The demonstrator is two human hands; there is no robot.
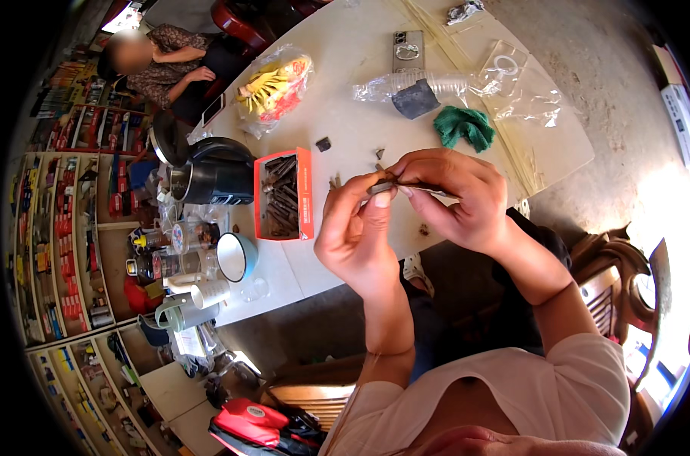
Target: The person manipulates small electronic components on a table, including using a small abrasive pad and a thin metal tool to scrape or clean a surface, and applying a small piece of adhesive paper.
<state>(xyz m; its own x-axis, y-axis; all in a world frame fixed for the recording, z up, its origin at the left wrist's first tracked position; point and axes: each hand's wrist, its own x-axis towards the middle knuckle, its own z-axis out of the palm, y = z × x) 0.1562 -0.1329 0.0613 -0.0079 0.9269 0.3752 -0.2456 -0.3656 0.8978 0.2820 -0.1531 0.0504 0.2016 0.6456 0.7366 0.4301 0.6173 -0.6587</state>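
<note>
My left hand [357,232] pinches a small dark brown piece [382,185] between thumb and finger. My right hand [466,197] pinches at the same piece from the right, with a thin dark strip running under its fingers. Both hands are raised close together over the white table [284,270]. Left of them is an open red cardboard box [282,194] full of dark brown sticks. Small dark scraps [323,144] lie loose near the box. Farther back lie a green cloth [463,128] and a dark flat piece [415,99].
A kettle [212,173], an enamel cup [236,257] and bottles crowd the table's left side. A bagged yellow bunch [273,87], crumpled clear plastic [527,99] and a phone [408,52] lie farther back. Another person [166,68] sits at the upper left. Shelves [64,266] line the left.
</note>
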